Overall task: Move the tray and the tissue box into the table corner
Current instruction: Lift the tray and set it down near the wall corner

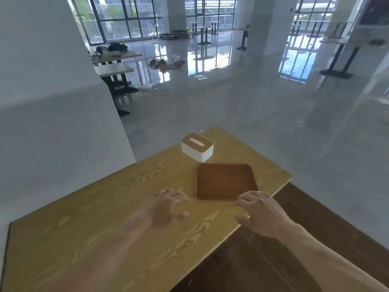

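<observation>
A dark brown square tray [225, 181] lies flat on the light wooden table [105, 218], near the table's right edge. Just behind it, toward the far corner, stands a white tissue box [196, 149] with a wooden lid and a slot on top. My left hand [168, 205] hovers over the table to the left of the tray's near edge; it is blurred, with fingers spread and nothing in it. My right hand [257, 211] sits at the tray's near right corner, fingers apart, fingertips close to the rim, holding nothing.
A white wall [52, 123] runs along the table's left side. The table's right edge drops to a dark wooden floor strip [315, 239]. Beyond the far corner lies a glossy grey floor with other tables and pillars in the distance.
</observation>
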Available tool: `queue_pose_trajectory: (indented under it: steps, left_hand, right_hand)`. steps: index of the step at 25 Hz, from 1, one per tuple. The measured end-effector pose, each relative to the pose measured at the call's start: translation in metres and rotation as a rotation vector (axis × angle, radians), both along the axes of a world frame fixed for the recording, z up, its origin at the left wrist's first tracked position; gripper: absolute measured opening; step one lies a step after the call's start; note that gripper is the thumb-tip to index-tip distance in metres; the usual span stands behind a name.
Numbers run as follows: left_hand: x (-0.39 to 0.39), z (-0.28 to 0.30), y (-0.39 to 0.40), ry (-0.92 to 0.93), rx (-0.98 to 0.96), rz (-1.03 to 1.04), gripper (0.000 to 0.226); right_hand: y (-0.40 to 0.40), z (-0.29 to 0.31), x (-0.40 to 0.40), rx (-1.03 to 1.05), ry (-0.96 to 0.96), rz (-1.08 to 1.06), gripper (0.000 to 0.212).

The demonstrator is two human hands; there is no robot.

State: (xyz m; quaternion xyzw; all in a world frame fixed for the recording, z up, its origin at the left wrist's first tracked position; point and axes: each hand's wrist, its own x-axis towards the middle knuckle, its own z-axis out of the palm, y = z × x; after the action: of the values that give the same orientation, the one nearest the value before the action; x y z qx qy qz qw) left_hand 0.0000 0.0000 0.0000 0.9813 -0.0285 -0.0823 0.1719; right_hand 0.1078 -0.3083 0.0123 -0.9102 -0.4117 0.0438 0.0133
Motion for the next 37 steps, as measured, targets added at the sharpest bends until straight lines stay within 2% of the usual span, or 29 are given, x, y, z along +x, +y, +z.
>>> queue_pose_trajectory:
  steps: [5, 10, 18, 27, 31, 37]
  left_hand:
    - [0.037, -0.012, -0.045, 0.098, 0.096, -0.053, 0.05]
    - [0.062, -0.034, -0.059, 0.199, 0.141, -0.072, 0.061]
    - [0.102, -0.086, -0.049, 0.287, 0.269, -0.12, 0.053]
    - [0.163, -0.138, 0.003, 0.429, 0.254, -0.113, 0.055]
    - [0.189, -0.154, 0.028, 0.454, 0.249, -0.072, 0.054]
    - [0.235, -0.167, 0.056, 0.483, 0.14, 0.149, 0.061]
  right_hand:
    - [-0.044, -0.022, 0.026, -0.01, 0.036, -0.055, 0.05]
    - [-0.06, -0.042, 0.043, -0.025, 0.096, -0.111, 0.049]
    - [-0.05, -0.081, 0.079, -0.16, 0.183, -0.138, 0.049]
    - [-0.005, -0.121, 0.141, -0.316, 0.279, -0.195, 0.047]
    - [0.01, -0.142, 0.146, -0.34, 0.355, -0.297, 0.047]
    - [0.022, -0.161, 0.161, -0.291, 0.484, -0.593, 0.041]
